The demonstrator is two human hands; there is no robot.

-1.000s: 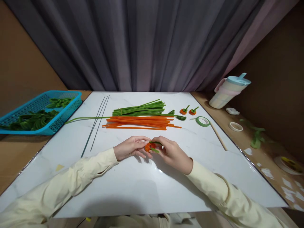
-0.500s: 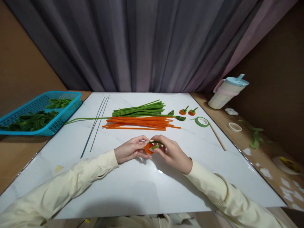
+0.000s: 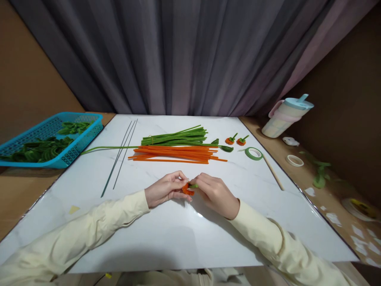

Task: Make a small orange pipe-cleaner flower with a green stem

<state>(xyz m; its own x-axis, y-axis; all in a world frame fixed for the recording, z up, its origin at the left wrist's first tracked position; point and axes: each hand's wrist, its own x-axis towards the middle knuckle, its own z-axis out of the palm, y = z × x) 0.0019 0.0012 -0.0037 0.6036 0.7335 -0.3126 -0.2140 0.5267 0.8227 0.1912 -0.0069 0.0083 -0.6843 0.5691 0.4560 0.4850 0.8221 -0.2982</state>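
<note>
Between the thumb and fingers of my left hand (image 3: 167, 187) sits a small orange pipe-cleaner pumpkin (image 3: 187, 189). My right hand (image 3: 216, 194) pinches a green pipe cleaner (image 3: 193, 186) at the pumpkin's right side; its fingers hide most of that green piece. Both hands are just above the white tabletop, close together. Beyond them lie a bunch of orange pipe cleaners (image 3: 175, 154) and a bundle of green pipe cleaners (image 3: 174, 138). Two finished-looking orange pumpkins with green stems, one left (image 3: 229, 141) and one right (image 3: 241, 142), rest at the back right.
At left a blue basket (image 3: 64, 159) holds green coiled pieces. Thin dark wires (image 3: 117, 153) lie near it. On the right are green tape (image 3: 257, 158), a wooden stick (image 3: 274, 172), a tumbler (image 3: 284, 119), a white ring (image 3: 294, 160) and paper scraps (image 3: 333, 217).
My right fingers have drawn together and closed over the green pipe cleaner beside the pumpkin, covering more of it. My left hand keeps its hold, shifted barely to the right.
</note>
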